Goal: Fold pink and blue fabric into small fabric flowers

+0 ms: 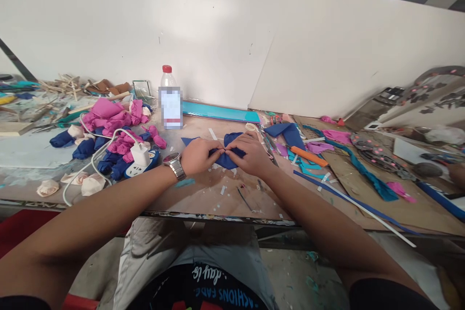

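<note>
Between both hands, just over the table's middle, is a piece of dark blue fabric [228, 161]. My left hand [199, 156], with a metal watch on its wrist, pinches the fabric between thumb and forefinger. From the other side my right hand [249, 151] pinches it too, its fingertips close to the left ones. Part of the cloth shows above the right hand, and a pointed corner sticks out behind the left. The exact fold under the fingertips is hidden.
Pink fabric rosettes [109, 115], blue ones and cream ones lie left around a power strip [136, 168] with a white cable. Behind stands a red-capped bottle [167, 77]. An orange utility knife [308, 156], fabric strips and a long white stick [370, 214] lie right.
</note>
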{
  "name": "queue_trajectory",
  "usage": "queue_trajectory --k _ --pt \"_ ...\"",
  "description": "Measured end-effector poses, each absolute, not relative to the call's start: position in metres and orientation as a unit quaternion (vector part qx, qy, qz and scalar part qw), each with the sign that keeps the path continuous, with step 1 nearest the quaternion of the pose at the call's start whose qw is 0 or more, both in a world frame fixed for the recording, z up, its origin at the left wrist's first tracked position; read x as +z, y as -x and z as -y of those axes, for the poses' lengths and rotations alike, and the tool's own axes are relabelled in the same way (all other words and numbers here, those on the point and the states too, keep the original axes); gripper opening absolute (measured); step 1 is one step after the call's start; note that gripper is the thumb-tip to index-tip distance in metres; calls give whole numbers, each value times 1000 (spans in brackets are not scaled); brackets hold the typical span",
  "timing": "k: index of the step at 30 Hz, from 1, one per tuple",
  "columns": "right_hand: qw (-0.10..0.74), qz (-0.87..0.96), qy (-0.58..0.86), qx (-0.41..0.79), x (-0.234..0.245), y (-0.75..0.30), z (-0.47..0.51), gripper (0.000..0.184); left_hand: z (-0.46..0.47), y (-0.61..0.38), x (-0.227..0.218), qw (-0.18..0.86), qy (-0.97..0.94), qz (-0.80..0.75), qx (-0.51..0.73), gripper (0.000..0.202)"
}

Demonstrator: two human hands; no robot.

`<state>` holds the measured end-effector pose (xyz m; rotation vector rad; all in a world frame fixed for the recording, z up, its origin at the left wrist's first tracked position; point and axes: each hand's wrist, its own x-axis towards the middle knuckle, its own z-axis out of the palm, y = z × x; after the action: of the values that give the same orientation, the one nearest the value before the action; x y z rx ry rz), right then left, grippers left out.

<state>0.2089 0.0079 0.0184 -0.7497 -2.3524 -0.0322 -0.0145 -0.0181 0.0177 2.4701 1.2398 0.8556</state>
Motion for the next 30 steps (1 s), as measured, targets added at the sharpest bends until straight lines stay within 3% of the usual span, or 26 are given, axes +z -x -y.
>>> queue_trajectory --k 14,30 --pt "271 913 303 38 24 -204 -2 15 15 14 9 45 -875 -406 259 32" --pt "275 914 298 22 18 -208 -7 8 18 14 14 66 -867 -412 272 26"
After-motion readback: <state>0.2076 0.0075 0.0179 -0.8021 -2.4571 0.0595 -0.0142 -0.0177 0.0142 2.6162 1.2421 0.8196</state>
